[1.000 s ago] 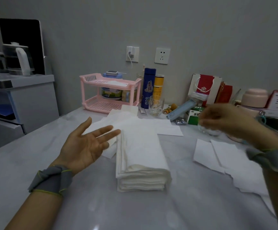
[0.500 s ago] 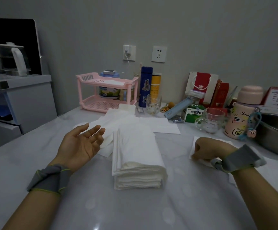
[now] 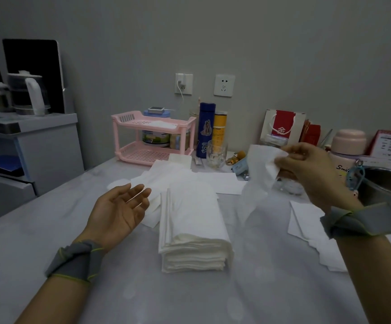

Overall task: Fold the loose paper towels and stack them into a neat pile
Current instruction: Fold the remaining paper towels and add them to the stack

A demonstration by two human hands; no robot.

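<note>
There, beside right hand with paper towel, "Smil" cup.

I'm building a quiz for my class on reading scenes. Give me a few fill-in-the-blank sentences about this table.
The left hand lies open with its palm facing ____.
The right hand pinches ____ (number) loose paper towel.
The folded pile lies to the ____ of the left hand.
The rack behind the pile is coloured ____.
Missing words: up; one; right; pink.
</note>
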